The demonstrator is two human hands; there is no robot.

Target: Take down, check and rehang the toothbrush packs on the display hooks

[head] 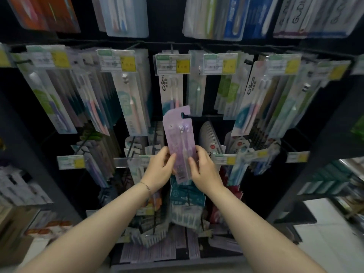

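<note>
One pack [178,138] in hand, rehanging not yet done
The left hand [160,170] and right hand [204,172] are pinching the pack's lower end, holding it upright, its slot just beside a hook [197,115].

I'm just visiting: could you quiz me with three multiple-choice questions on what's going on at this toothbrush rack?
1. Where do the left hand and right hand hold the lilac toothbrush pack? A top edge B lower half C nowhere
2. Brushes in it? A one B two C four
3. The pack is: A upright, hang hole up B upside down C lying on the floor
Answers: B, fingers pinch its lower sides; B, two brush heads show; A, the hole is on top.
</note>
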